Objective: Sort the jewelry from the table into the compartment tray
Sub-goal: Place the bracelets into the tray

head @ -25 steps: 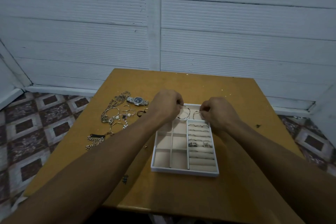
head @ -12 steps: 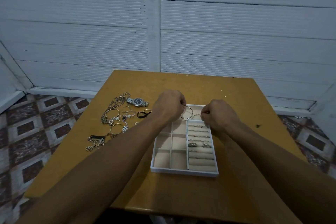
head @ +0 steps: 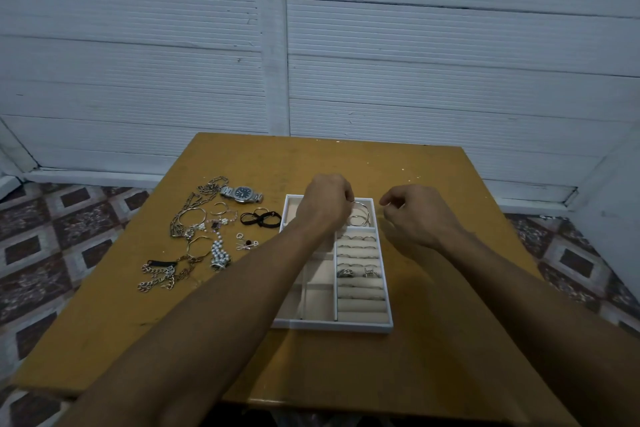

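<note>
Jewelry, unsorted lot [head: 197,239]: lies loose on the table [head: 433,357], left of the compartment tray [head: 332,325].

Count on the table: one wristwatch [head: 242,193]; one black band [head: 260,219]; one pearl bracelet [head: 220,253]; several chains and thin bangles, tangled, number unclear.

Count in the tray: hoop bangles [head: 360,216] in the far right compartment, apparently two; rings across the ring rolls [head: 360,272], two chunky, the thin ones too small to count.

Left hand [head: 325,204]: fingers closed on a hoop bangle over that far compartment. Right hand [head: 414,215]: curled just right of the tray; whether it holds anything, cannot tell.

Risks, judged: a hoop may roll off the rim; the left forearm may nudge the tray; tangled chains may drag neighbours when lifted.
</note>
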Motion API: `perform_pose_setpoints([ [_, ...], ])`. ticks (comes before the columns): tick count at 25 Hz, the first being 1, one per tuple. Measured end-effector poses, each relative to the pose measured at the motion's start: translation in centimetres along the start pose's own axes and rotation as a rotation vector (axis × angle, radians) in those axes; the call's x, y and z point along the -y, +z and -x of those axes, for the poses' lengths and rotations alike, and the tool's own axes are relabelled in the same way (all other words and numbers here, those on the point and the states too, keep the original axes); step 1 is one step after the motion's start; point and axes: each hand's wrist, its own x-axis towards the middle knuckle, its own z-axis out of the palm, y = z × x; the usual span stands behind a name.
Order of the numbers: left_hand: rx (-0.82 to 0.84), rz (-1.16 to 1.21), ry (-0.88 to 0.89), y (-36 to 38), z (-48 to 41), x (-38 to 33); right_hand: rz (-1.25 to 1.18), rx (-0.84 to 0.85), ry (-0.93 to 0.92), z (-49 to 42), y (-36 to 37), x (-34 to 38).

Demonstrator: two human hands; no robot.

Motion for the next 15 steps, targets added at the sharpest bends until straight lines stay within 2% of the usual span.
perform_pose_setpoints([
  [15, 0.002, -0.214, 0.010, 1.5, 0.8, -0.6, -0.023, 0.008, 0.032, 1.1, 0.0, -1.5],
])
